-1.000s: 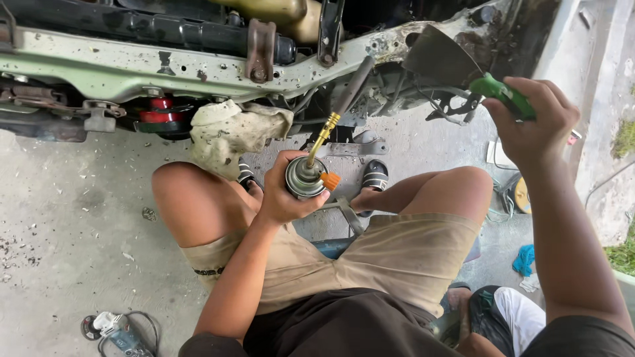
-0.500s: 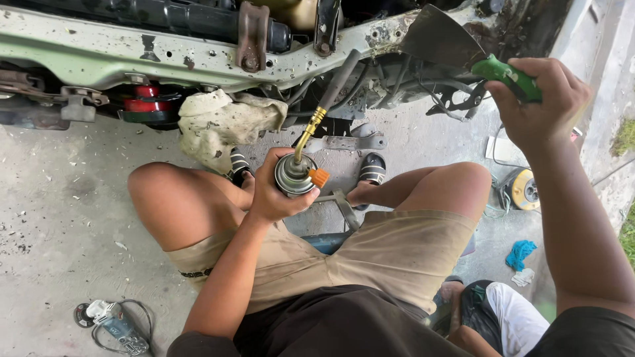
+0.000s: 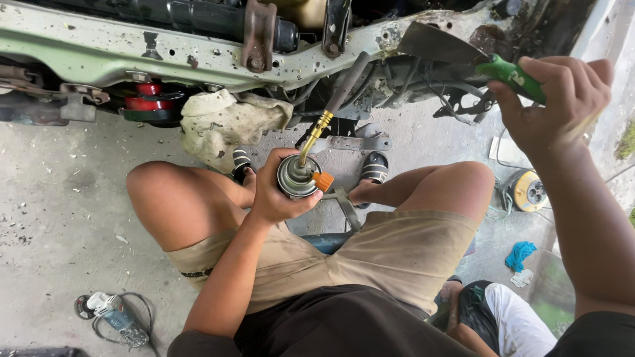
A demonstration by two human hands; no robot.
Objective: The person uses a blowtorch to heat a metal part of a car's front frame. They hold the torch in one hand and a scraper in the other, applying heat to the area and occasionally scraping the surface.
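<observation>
Presently, as seen from the head camera:

Left hand (image 3: 274, 192): clamped around a gas torch canister (image 3: 296, 177), held upright between the knees. From the canister's top a brass stem (image 3: 313, 135) rises at a slant into a dark burner tube (image 3: 347, 82), which points up at the vehicle frame (image 3: 198, 56). An orange knob (image 3: 323, 181) is seen at the canister's top, just beside the fingers.

Right hand (image 3: 552, 99): closed on the green handle (image 3: 512, 73) of a scraper, raised well apart from the left hand. The scraper's wide dark blade (image 3: 433, 45) is laid against the rusted, pale green frame, above and to the right of the burner tube.

Above the left hand: a crumpled, stained rag (image 3: 221, 119) is draped under the frame, with a red and black part (image 3: 147, 102) beside it.

Beyond the left hand: striped sandals (image 3: 376, 166) and a grey metal bracket (image 3: 354, 142) are seen on the concrete floor (image 3: 59, 198).

Below and left of the left hand: an angle grinder (image 3: 112, 316) with its cord is lying on the floor.

Below the right hand: a yellow round tool (image 3: 529, 192) and a blue cloth (image 3: 519, 254) are found on the floor, and another person's dark and white clothing (image 3: 509, 324) is seen at the lower edge.
</observation>
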